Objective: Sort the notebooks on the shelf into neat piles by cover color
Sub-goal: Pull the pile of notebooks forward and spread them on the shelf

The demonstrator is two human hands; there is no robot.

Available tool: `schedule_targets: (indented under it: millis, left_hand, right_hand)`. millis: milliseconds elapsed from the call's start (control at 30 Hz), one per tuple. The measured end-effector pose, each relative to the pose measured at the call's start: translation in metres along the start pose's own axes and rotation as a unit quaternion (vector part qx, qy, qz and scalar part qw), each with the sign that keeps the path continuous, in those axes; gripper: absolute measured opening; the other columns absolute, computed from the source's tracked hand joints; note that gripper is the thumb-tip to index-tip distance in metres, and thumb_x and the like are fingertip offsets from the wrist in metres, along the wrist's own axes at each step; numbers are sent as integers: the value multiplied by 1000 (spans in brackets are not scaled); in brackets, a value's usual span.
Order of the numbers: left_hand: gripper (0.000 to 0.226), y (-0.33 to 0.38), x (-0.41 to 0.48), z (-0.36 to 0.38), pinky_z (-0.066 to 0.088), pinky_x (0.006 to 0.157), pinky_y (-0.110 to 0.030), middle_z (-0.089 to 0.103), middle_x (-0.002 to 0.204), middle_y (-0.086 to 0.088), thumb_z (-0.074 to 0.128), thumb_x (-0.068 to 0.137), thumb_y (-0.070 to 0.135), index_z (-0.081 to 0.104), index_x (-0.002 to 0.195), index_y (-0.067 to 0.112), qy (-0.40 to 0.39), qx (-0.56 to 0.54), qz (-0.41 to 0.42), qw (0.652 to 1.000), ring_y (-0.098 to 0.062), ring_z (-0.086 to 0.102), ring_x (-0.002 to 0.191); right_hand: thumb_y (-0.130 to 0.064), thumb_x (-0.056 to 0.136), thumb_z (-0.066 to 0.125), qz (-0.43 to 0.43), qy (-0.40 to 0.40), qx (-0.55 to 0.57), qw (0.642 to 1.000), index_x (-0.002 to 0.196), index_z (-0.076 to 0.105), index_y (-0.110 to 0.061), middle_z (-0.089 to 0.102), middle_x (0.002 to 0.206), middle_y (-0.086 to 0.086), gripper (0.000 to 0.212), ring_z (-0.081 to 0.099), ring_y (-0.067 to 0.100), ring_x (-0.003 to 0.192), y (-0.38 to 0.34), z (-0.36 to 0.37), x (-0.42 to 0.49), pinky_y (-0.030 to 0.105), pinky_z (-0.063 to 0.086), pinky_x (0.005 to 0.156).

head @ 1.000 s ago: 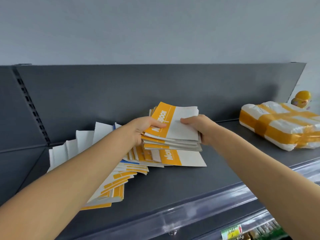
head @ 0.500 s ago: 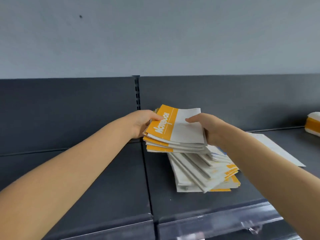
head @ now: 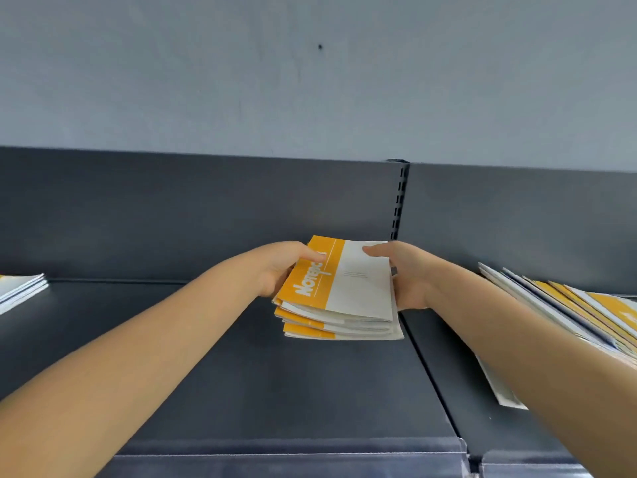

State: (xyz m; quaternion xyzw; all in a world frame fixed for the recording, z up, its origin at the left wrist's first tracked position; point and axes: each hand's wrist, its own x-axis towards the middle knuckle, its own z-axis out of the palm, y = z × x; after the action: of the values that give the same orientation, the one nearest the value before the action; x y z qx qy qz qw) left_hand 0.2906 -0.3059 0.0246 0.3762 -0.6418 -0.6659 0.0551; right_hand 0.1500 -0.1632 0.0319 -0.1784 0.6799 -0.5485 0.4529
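Note:
A stack of several yellow-and-white notebooks (head: pixel 339 294) hangs just above the dark grey shelf (head: pixel 241 381), near the seam between two shelf sections. My left hand (head: pixel 287 267) grips its left, yellow edge with the thumb on top. My right hand (head: pixel 401 274) grips its right, white edge, thumb on the cover. A fanned heap of yellow and white notebooks (head: pixel 565 308) lies on the shelf section to the right, partly hidden by my right forearm. At the far left edge sits a small pile of notebooks (head: pixel 20 291).
The shelf's back panel (head: pixel 206 208) rises behind the stack, with a slotted upright (head: pixel 400 201) at the seam. A clear plastic strip (head: pixel 282 453) runs along the shelf's front edge. A pale wall is above.
Both hands carried the yellow stack leftward, away from the fanned heap, over to the left shelf section. The view swung left; the small pile at far left came into sight.

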Motion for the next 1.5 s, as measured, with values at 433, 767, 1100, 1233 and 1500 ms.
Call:
schedule_targets:
  millis: [433, 767, 1100, 1233, 1500]
  left_hand:
    - [32, -39, -37, -123, 57, 76, -42, 72, 110, -11, 66, 91, 24, 62, 120, 12, 64, 10, 6, 998, -28, 71, 95]
    - [29, -82, -87, -296, 58, 69, -37, 71, 106, -10, 68, 89, 23, 62, 115, 12, 55, 38, 20, 998, -24, 71, 92]
    - [25, -110, -120, -400, 55, 69, -35, 68, 103, -10, 67, 89, 21, 60, 111, 11, 60, 30, 10, 998, -23, 68, 90]
    - [29, -121, -120, -415, 54, 69, -37, 67, 102, -12, 67, 89, 19, 58, 114, 9, 73, 24, -13, 997, -24, 67, 89]
    - [32, -121, -119, -423, 51, 75, -31, 57, 101, -8, 68, 89, 19, 52, 111, 2, 67, 16, 30, 997, -16, 58, 80]
  right_hand:
    - [-27, 84, 67, 6, -40, -48, 998, 132, 38, -8, 56, 114, 15, 59, 60, 34, 102, 1, 133, 26, 52, 48, 92]
    - [-28, 84, 67, 10, -16, -24, 1000, 126, 49, -7, 57, 119, 15, 50, 63, 33, 97, 13, 308, 34, 44, 54, 70]
    - [-26, 85, 67, 26, -4, -37, 999, 128, 44, -8, 55, 117, 14, 52, 61, 32, 98, 14, 423, 35, 47, 53, 74]
    - [-24, 85, 66, 40, -13, -40, 998, 128, 44, -6, 55, 112, 14, 52, 59, 31, 98, 19, 443, 42, 47, 52, 78]
    - [-28, 85, 67, 3, 35, -91, 995, 125, 49, -8, 55, 120, 12, 48, 56, 32, 109, 37, 450, 51, 44, 48, 96]
